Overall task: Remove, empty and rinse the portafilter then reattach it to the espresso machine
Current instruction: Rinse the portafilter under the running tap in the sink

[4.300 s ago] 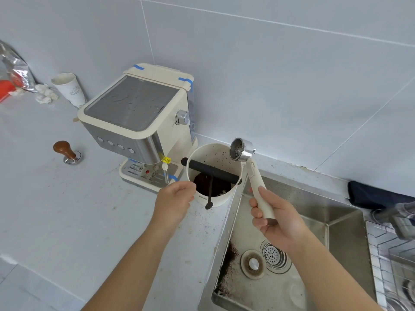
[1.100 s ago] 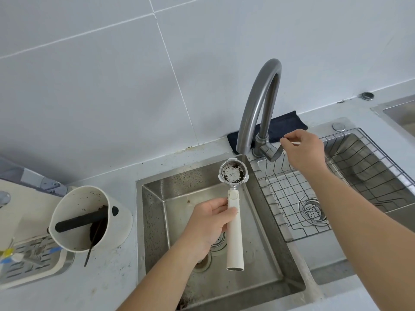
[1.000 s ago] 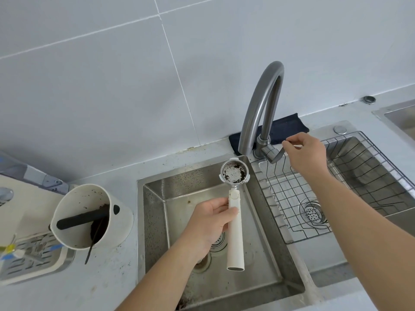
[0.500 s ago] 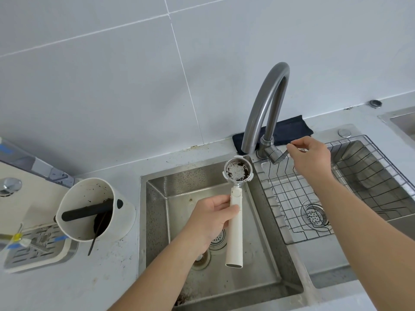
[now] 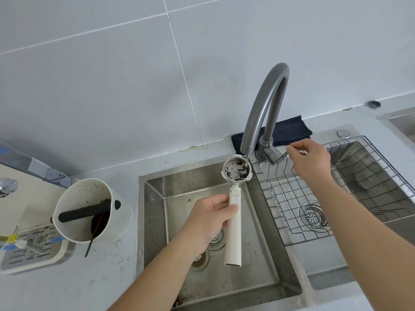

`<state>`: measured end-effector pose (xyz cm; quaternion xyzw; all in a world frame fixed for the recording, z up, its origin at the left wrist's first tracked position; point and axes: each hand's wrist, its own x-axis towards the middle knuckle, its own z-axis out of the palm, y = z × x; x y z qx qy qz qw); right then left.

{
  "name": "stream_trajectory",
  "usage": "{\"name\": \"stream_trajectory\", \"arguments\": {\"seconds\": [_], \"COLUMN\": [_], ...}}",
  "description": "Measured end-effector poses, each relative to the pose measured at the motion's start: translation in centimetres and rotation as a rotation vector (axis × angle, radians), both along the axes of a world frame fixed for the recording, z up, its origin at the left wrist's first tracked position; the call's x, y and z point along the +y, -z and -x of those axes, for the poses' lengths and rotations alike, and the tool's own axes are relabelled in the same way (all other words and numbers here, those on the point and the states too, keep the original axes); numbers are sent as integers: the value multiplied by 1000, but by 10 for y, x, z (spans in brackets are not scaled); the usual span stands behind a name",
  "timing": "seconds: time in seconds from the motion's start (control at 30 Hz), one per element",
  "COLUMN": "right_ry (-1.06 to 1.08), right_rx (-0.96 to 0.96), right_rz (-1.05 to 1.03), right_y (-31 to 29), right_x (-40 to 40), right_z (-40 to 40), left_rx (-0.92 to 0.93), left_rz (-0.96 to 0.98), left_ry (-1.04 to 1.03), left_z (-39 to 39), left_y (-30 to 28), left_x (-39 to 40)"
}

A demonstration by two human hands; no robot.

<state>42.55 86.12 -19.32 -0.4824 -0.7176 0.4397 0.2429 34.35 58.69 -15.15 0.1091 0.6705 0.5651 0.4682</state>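
My left hand (image 5: 208, 218) grips the white handle of the portafilter (image 5: 234, 225) over the left sink basin (image 5: 265, 254). Its metal basket (image 5: 237, 171) faces up, flecked with coffee grounds, right under the spout of the grey faucet (image 5: 262, 108). A thin stream of water falls into the basket. My right hand (image 5: 311, 160) pinches the faucet lever (image 5: 277, 156). The espresso machine (image 5: 24, 198) shows only partly at the left edge.
A white knock box (image 5: 89, 212) with a black bar and grounds stands on the counter beside the machine's drip tray (image 5: 33, 248). A wire rack (image 5: 314, 194) lies in the right basin. A dark cloth (image 5: 289, 131) sits behind the faucet.
The portafilter passed from my right hand to my left and moved from the knock box to under the faucet. My right hand took the lever; a thin water stream now runs.
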Motion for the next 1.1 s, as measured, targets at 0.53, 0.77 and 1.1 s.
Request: {"name": "stream_trajectory", "arguments": {"seconds": [0.53, 0.77, 1.1], "right_ry": [-4, -4, 7], "right_rx": [21, 17, 17], "right_rz": [18, 16, 21], "right_y": [0, 0, -1], "right_x": [-1, -1, -2], "right_z": [-1, -2, -1], "left_rx": [-138, -229, -181], "left_rz": [17, -14, 47], "left_ry": [-17, -14, -27], "left_z": [-4, -3, 1], "left_y": [0, 0, 9], "left_x": [1, 6, -4]}}
